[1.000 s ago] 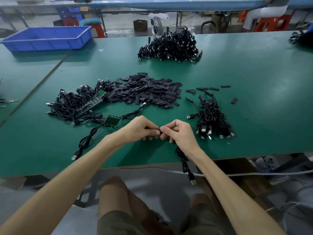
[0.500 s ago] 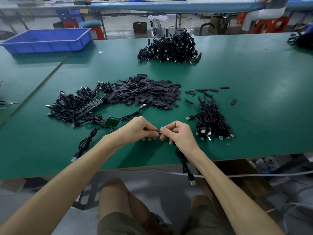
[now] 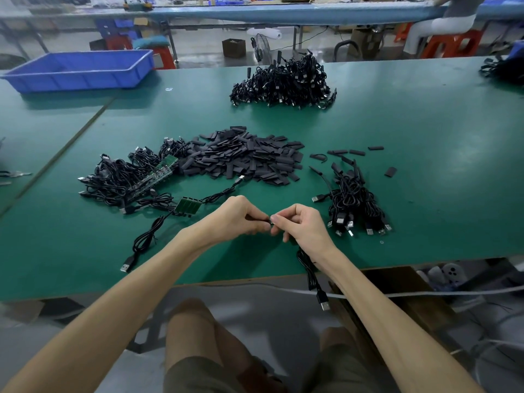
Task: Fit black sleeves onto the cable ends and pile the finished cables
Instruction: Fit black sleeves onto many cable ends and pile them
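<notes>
- Near the bench's [image 3: 425, 171] front edge, left hand [image 3: 238, 219] pinches a black sleeve [image 3: 262, 219], fingers curled.
- Right hand [image 3: 304, 229], fingers curled, grips a USB cable [image 3: 310, 275] whose plug [image 3: 324, 303] hangs past that edge.
- Loose sleeves [image 3: 243, 158] heap mid-bench.

Over the green desk [image 3: 397, 123], the left hand [image 3: 238, 219] and right hand [image 3: 303, 228] pinch a black sleeve [image 3: 262, 219] between fingertips, the cable [image 3: 310, 273] dangling below.

I've got one cable [image 3: 310, 275] hanging down in front, USB plug dangling, a black sleeve [image 3: 262, 219] at its top end. Loose sleeves [image 3: 243, 160] heaped in the middle, flat. Sleeved cables [image 3: 354, 205] piled right; bare cables [image 3: 119, 180] tangled left.
</notes>
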